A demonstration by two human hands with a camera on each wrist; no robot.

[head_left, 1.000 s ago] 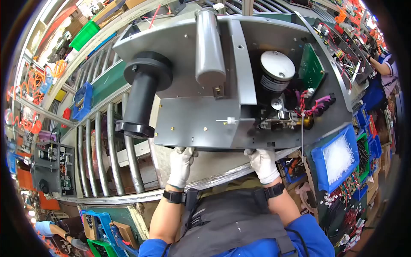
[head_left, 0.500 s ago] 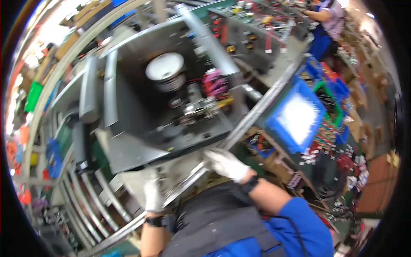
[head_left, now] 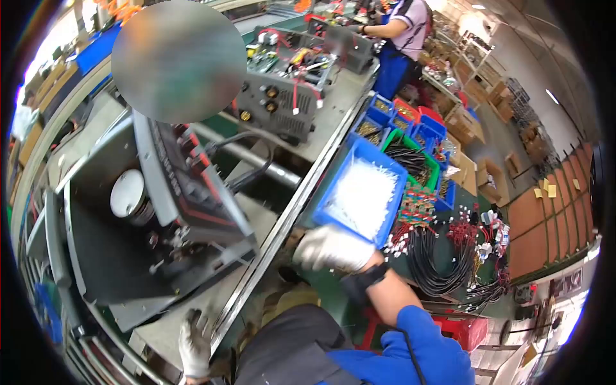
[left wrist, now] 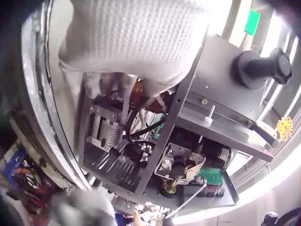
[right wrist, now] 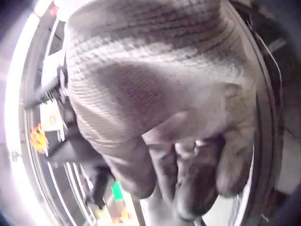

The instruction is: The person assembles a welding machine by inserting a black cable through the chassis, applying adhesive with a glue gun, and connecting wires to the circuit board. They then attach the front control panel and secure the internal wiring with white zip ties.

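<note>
A grey metal machine housing (head_left: pixel 102 269) stands tilted at the left of the head view. Inside it is a white-capped cylinder (head_left: pixel 128 196), and a printed black-and-red panel (head_left: pixel 192 173) faces right. My gloved left hand (head_left: pixel 194 346) is by the housing's near lower edge, fingers extended, holding nothing. In the left wrist view its glove (left wrist: pixel 131 42) covers part of the metal parts below. My gloved right hand (head_left: pixel 333 249) hangs over the near edge of a blue bin (head_left: pixel 321 205) of thin white strips. Its fingers (right wrist: pixel 197 193) are loosely bent around nothing.
A metal rail (head_left: pixel 282 224) runs between the housing and the parts table. Beyond the blue bin are a green bin (head_left: pixel 428 160) of black cables and small parts bins. Black wire bundles (head_left: pixel 443 269) lie at right. Another person (head_left: pixel 398 38) stands at the back.
Both hands have left the housing's lower edge. My right hand has moved to the blue bin. The head view has swung right, and the housing has been turned so its printed panel shows.
</note>
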